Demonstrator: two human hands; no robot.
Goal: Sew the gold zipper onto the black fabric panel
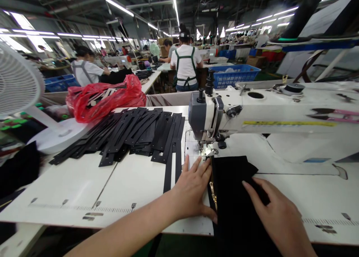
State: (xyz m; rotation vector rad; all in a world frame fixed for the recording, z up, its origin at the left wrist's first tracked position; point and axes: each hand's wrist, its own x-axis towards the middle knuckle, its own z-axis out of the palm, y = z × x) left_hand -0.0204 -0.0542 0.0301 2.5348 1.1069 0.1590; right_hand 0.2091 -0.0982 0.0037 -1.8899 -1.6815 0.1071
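A black fabric panel (231, 197) with a gold zipper (213, 193) along its left side lies in front of the sewing machine (206, 117). My left hand (193, 188) rests flat on the panel's left edge, fingers spread toward the needle area and thumb beside the zipper pull. At the panel's right edge, my right hand (276, 212) has its thumb on top and the other fingers by the fold, holding the cloth. The panel's lower end hangs over the table's front edge. Close to my left fingertips is the presser foot (201, 145).
Many slotted black strips (140, 132) are heaped on the white table (126, 182) at left. Behind them sit a red plastic bag (106, 98) and a white fan (19, 81). Pink-handled snips (333, 114) lie on the machine arm. Co-workers sit beyond, near a blue basket (235, 76).
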